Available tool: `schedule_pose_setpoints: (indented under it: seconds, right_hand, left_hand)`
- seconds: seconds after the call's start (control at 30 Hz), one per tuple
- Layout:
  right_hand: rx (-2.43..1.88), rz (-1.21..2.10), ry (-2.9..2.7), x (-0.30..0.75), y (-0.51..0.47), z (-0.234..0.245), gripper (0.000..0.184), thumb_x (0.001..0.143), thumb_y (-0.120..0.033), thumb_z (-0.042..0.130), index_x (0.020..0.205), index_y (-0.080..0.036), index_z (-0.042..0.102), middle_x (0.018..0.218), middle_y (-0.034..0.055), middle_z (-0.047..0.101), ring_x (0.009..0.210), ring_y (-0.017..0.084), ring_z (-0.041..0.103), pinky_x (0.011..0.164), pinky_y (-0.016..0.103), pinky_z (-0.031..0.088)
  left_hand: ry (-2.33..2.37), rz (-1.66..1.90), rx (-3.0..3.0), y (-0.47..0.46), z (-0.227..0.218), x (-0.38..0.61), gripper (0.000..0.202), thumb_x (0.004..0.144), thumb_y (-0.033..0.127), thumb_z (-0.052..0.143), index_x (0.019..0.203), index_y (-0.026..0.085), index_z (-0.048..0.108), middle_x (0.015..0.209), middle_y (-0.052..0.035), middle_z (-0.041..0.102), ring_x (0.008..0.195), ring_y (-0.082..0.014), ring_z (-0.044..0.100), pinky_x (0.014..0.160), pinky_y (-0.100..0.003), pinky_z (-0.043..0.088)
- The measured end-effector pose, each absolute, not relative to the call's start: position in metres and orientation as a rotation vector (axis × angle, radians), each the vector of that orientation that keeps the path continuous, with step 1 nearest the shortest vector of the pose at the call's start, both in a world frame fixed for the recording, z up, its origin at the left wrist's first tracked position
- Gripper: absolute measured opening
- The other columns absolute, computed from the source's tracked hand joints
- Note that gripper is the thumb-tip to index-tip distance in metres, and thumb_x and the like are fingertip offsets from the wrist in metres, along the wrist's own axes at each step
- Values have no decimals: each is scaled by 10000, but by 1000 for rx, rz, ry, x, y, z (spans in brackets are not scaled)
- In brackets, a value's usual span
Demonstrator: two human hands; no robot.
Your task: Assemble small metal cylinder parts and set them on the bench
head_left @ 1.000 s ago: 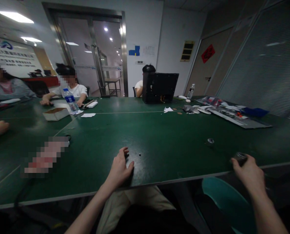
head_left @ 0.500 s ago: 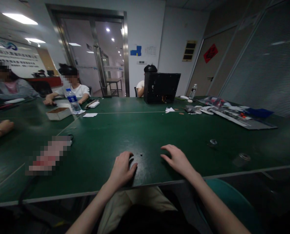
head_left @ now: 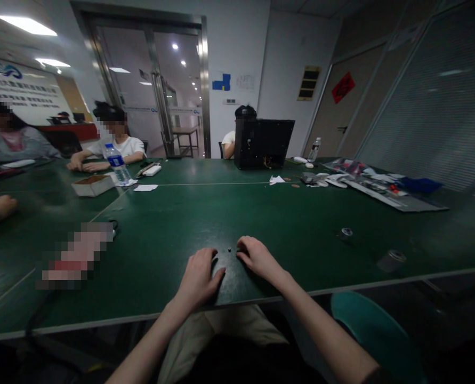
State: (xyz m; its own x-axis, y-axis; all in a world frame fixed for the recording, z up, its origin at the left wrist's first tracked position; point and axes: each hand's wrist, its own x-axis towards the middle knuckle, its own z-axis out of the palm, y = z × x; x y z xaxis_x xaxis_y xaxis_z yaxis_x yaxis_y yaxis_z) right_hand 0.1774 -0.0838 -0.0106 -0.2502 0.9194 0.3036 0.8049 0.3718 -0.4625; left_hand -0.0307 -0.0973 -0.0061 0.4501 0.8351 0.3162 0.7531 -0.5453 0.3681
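A tiny dark piece with a light top [head_left: 229, 249], too small to name, lies on the green table [head_left: 173, 218] between my two hands. My left hand [head_left: 200, 277] rests on the table to its left, thumb and fingers apart, holding nothing. Just to the right of the small piece is my right hand [head_left: 259, 260]. Its thumb and index finger are parted and curve towards the piece, with a narrow gap left between them and it. Nothing shows in the right hand's grasp.
To the right stand a small metal cylinder [head_left: 346, 233] and a larger can-like cylinder [head_left: 392, 261]. A blurred-out pink object [head_left: 77, 253] lies left. Further back are a shallow box [head_left: 93, 185], a water bottle [head_left: 117, 165], a black case [head_left: 264, 144] and a cluttered board [head_left: 397, 197]. Several people sit around.
My right hand has moved left across the table, close to the small piece. My left hand has stayed in place. Across the table, a person's hands have shifted slightly.
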Motion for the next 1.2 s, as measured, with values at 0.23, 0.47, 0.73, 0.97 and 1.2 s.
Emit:
schedule_pose_setpoints:
  seconds: [0.23,0.47,0.73,0.97,1.2]
  right_hand:
    - [-1471,344,-2165,157,-75,-5,188,811,-191,602,997,-183,573,955,60,601,917,186,549,834,304,419]
    - [-1454,354,-2168,143,-82,-5,102,862,-155,516,885,-186,611,904,50,600,883,164,563,811,278,428]
    - [-1593,119,-1721,271,-123,24,208,858,-271,472,952,-174,630,964,83,654,877,194,603,800,310,448]
    - [-2182,-573,-786,468,-207,21,294,750,-416,543,913,-220,688,781,100,688,691,253,604,648,357,398]
    - [-2350,-269,-1019,511,-218,-14,291,674,-414,574,896,-269,694,879,112,688,683,266,576,630,374,385]
  left_hand:
    - [1396,693,2538,-98,-6,-30,346,818,323,527,1109,136,509,1085,-131,591,1012,-278,539,866,-415,421]
    - [1395,676,2551,-97,-5,-31,341,818,327,528,1101,139,513,1073,-128,591,1000,-275,547,863,-406,423]
    - [1382,682,2568,-96,-8,-32,365,820,343,529,1121,138,499,1099,-133,584,1018,-278,537,875,-411,416]
    - [1382,673,2577,-96,-7,-29,352,825,344,519,1117,146,504,1099,-136,587,1030,-282,539,883,-420,418]
    - [1375,665,2585,-97,-6,-28,373,837,355,501,1146,145,496,1108,-143,588,1038,-283,544,885,-422,424]
